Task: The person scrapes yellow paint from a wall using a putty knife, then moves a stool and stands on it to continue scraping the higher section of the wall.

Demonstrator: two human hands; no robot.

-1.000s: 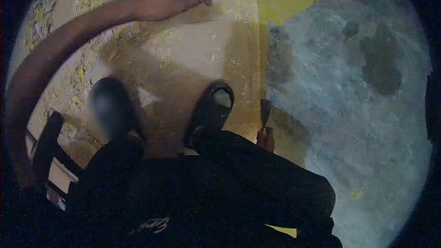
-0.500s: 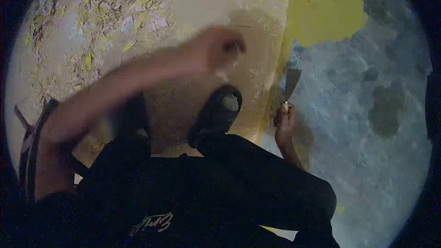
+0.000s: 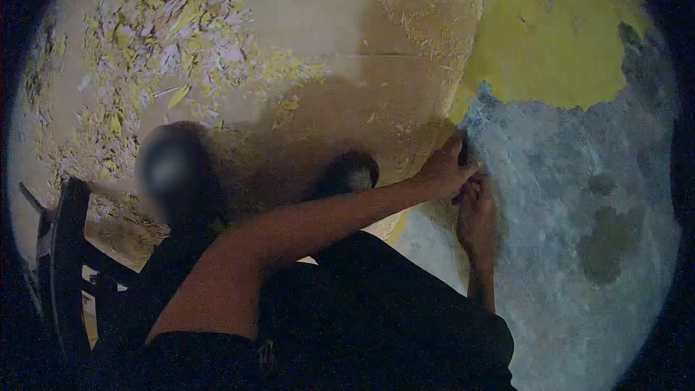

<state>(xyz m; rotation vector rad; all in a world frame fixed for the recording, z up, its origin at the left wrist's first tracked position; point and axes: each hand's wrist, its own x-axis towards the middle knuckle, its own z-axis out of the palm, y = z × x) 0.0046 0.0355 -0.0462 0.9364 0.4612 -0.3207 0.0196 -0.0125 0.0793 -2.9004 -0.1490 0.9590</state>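
My right hand (image 3: 478,221) is closed around the handle of a putty knife, low against the scraped wall. The left hand (image 3: 440,170) reaches across my body and is closed at the same tool, just above the right hand. Only a dark bit of the putty knife (image 3: 464,143) shows past the left fingers; most of its blade and handle is hidden. Beside both hands is the blue-grey bare part of the wall (image 3: 543,174), with yellow paint (image 3: 550,36) above it in view.
Peeled paint flakes (image 3: 195,36) lie scattered over the brown floor (image 3: 326,101). My dark shoes stand on it, the left shoe (image 3: 170,170) blurred, the right shoe (image 3: 355,172) partly behind my arm. A dark chair frame (image 3: 69,246) is at the far left.
My left hand has swung from above the floor rightward and down to the putty knife in my right hand. The left foot has shifted left, and the view has moved slightly.
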